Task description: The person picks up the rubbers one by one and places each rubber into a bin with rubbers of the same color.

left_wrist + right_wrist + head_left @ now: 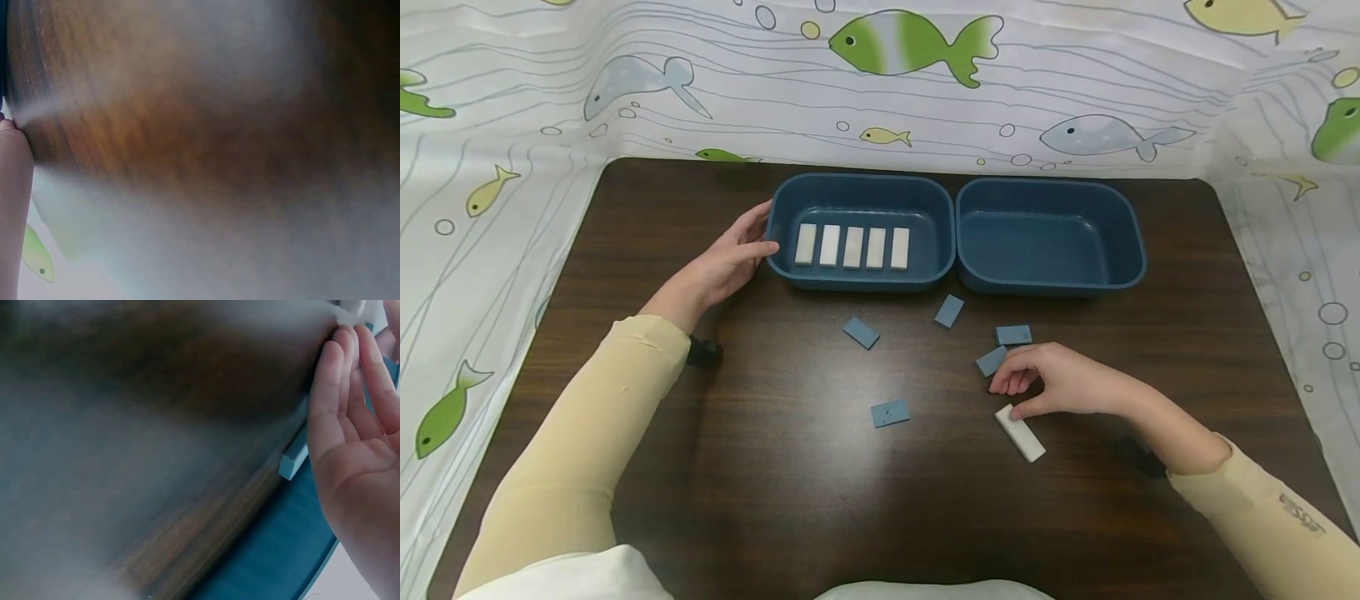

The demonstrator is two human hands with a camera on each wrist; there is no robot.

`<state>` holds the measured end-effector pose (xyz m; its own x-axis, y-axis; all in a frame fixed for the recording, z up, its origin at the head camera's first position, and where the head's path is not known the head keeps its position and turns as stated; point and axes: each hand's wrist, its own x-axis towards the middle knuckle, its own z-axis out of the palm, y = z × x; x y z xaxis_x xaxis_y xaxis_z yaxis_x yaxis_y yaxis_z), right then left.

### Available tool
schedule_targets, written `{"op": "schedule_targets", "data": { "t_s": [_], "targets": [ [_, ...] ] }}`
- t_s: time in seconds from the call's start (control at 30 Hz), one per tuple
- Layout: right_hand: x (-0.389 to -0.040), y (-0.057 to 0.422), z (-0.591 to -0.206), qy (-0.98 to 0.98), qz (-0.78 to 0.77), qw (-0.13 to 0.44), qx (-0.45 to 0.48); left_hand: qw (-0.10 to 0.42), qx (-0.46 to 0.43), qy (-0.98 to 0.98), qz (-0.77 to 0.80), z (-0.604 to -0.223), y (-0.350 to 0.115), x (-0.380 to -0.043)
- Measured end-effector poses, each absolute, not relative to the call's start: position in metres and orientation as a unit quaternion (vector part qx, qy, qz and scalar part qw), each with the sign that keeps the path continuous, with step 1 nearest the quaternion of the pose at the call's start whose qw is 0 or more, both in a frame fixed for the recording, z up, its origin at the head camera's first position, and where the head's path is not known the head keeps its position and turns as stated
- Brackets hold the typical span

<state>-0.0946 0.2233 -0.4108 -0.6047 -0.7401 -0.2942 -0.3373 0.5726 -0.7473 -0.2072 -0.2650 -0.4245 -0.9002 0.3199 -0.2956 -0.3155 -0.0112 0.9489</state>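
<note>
In the head view, my left hand point(730, 258) holds the left end of a dark blue plastic container point(865, 282). Its thumb lies over the rim, with the fingers along the outer wall. Several white rectangular blocks point(853, 248) stand in a row inside. My right hand point(1067, 383) is low over the table, its thumb touching the upper end of another white block point(1028, 442). A gap shows between that thumb and the bent fingers. Just beyond those fingertips lies a blue block point(992, 362). In the right wrist view, the fingers point(334, 394) look fairly straight.
A second dark blue container point(1037, 242) stands against the first one's right side, with nothing in it. More blue blocks lie scattered on the dark wooden table point(790, 500), including one at center point(891, 413). A fish-patterned white curtain point(775, 108) surrounds the table's back and sides.
</note>
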Motion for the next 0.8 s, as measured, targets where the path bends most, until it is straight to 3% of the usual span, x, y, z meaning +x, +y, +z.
{"op": "schedule_targets", "data": {
  "t_s": [0.8],
  "targets": [
    [-0.079,0.221,-0.413,0.855,-0.242,0.258,-0.379,0.223,0.001,0.667,0.71,-0.425,-0.265,-0.207]
  ]
}}
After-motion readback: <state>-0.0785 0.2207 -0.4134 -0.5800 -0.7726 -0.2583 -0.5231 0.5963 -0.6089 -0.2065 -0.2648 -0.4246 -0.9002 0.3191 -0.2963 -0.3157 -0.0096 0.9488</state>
